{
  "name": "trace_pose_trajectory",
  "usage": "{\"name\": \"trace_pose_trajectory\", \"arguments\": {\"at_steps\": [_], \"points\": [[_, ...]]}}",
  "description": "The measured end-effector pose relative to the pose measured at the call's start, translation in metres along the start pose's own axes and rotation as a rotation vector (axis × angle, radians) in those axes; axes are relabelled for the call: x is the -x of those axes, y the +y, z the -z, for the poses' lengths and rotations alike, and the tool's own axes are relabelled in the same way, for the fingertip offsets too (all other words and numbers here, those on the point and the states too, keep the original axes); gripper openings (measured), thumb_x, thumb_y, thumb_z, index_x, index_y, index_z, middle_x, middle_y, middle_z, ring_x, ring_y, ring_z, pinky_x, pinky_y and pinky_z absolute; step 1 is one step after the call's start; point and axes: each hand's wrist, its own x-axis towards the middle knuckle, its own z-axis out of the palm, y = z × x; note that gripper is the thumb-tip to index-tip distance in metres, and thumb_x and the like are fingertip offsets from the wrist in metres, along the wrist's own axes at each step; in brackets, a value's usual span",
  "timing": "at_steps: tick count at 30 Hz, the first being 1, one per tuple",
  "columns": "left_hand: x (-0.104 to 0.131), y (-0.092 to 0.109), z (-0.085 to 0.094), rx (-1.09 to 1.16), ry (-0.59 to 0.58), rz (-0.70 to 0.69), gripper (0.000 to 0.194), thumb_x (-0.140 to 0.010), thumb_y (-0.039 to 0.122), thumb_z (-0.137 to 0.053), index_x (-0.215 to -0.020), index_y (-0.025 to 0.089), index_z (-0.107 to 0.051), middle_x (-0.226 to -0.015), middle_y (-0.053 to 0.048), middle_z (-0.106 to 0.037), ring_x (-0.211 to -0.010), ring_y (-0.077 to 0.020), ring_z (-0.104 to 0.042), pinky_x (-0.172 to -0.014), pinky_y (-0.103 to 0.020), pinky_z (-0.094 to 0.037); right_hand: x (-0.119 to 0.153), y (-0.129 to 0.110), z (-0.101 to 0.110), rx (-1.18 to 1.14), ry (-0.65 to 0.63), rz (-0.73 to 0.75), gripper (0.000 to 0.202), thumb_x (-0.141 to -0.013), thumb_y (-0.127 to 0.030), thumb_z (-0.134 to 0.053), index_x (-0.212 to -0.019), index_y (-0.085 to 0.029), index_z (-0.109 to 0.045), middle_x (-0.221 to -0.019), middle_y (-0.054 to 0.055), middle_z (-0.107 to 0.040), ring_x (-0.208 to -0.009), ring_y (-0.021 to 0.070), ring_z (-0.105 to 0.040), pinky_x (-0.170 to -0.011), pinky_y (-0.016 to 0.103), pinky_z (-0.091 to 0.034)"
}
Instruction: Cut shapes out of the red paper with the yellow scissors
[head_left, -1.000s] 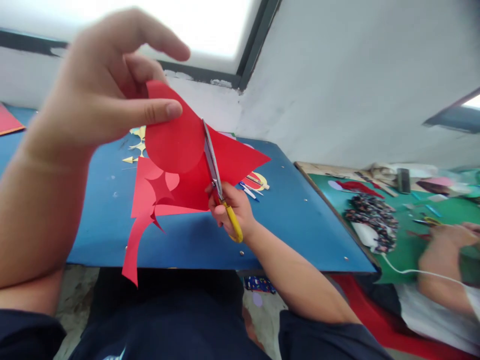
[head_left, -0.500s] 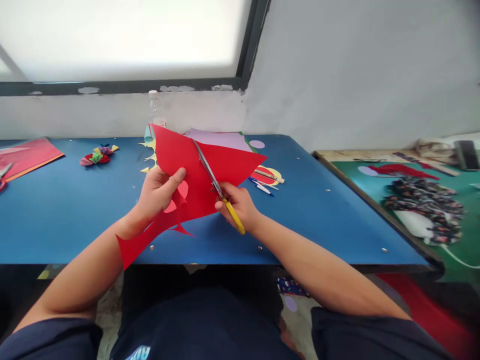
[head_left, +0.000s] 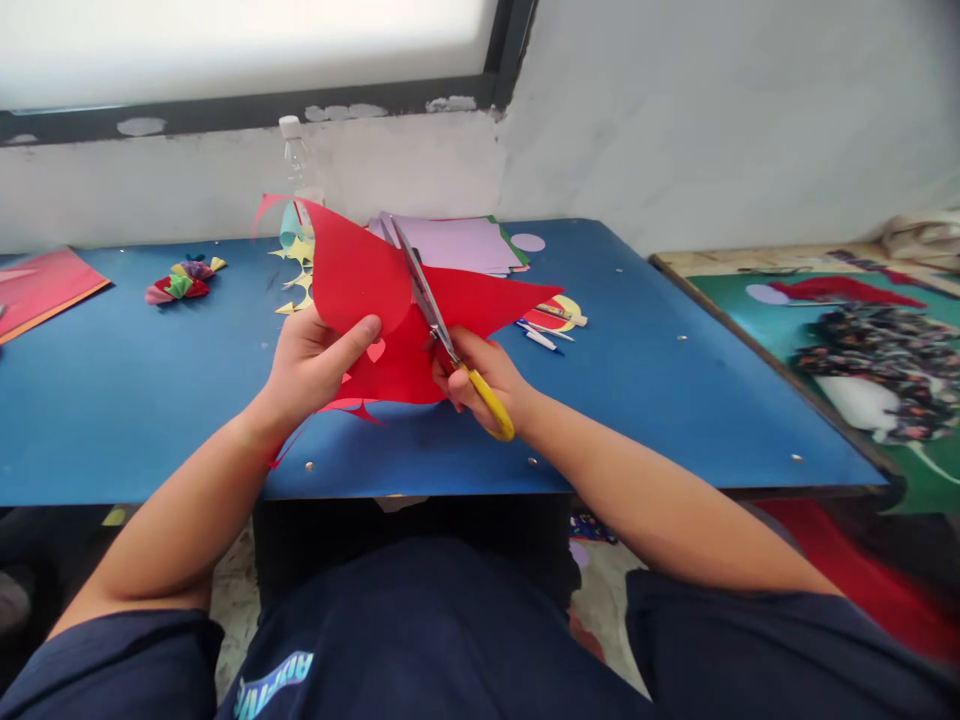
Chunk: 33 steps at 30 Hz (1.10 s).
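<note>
My left hand (head_left: 311, 365) pinches a sheet of red paper (head_left: 360, 265) with the thumb on top; the fingers beneath are partly hidden. Heart-shaped and other holes show near that thumb, and thin cut strips hang from the sheet. My right hand (head_left: 484, 375) is closed round the yellow handles of a pair of scissors (head_left: 424, 285). Their blades are spread apart, lying at a long cut in the sheet and pointing away from me. The sheet is held above the blue table (head_left: 187, 400), with its right part tapering to a point.
A clear bottle (head_left: 295, 160) stands by the wall, near yellow paper scraps (head_left: 300, 272). Behind the red sheet lie lilac sheets (head_left: 465, 245). Pens (head_left: 541, 338) rest at the right, folded colourful paper pieces (head_left: 184, 283) and red sheets (head_left: 49, 290) at the left. A green table (head_left: 705, 300) adjoins.
The scissor blades have spread, and the cut in the red paper has grown longer and curved. The sheet's upper left corner now has a thin strip hanging off. The camera view has tilted down slightly.
</note>
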Motion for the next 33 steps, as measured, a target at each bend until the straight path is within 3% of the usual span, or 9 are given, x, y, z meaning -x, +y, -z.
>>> {"name": "trace_pose_trajectory", "arguments": {"at_steps": [11,26,33], "points": [[-0.001,-0.001,-0.002,-0.068,-0.01,-0.125,0.03,-0.096,0.053,-0.092,-0.086,0.025,-0.088,-0.089,-0.005,-0.084,-0.084,-0.0215,-0.078,-0.082,-0.036,-0.066,0.0,0.012,0.003,0.012,0.0,0.003,0.082,-0.101,-0.097,-0.053,-0.134,-0.023,-0.066,-0.073,-0.002,-0.056,-0.06,0.0187,-0.054,-0.053,0.031,-0.042],[-0.002,-0.006,0.001,-0.032,-0.028,-0.134,0.03,-0.097,0.055,-0.09,-0.099,0.025,-0.091,-0.104,-0.006,-0.089,-0.097,-0.0262,-0.083,-0.091,-0.041,-0.07,0.003,0.001,0.003,-0.014,0.034,-0.056,0.078,-0.1,-0.096,-0.059,-0.129,-0.025,-0.069,-0.074,-0.002,-0.051,-0.061,0.0186,-0.048,-0.053,0.032,-0.042],[-0.003,-0.009,0.003,0.004,-0.015,-0.127,0.032,-0.095,0.056,-0.092,-0.09,0.025,-0.089,-0.089,-0.004,-0.085,-0.085,-0.0237,-0.08,-0.081,-0.039,-0.068,0.003,-0.003,0.003,0.001,0.045,-0.077,0.082,-0.096,-0.101,-0.058,-0.125,-0.025,-0.069,-0.07,-0.002,-0.049,-0.058,0.018,-0.045,-0.051,0.032,-0.04]]}}
